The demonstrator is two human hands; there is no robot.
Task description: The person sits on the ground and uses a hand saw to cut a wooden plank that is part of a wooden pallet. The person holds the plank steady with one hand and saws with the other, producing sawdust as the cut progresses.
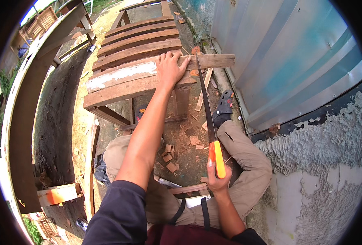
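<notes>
My right hand (218, 179) is closed round the yellow-and-orange handle of a handsaw (208, 110). Its long dark blade runs away from me, and the far end meets a wooden plank (217, 61) just right of my left hand. That plank, partly covered with flaking white paint, lies across the near end of a slatted wooden bench (126, 90), its right end sticking out past the bench. My left hand (171, 70) bears down on the plank, fingers bent over its far edge and thumb pointing toward the blade.
Small wood offcuts (168, 156) litter the ground between my legs. Corrugated metal sheeting (287, 61) and a rough plastered wall (315, 163) stand close on the right. On the left is a large wooden frame (24, 122). My shoe (225, 102) rests below the plank's overhanging end.
</notes>
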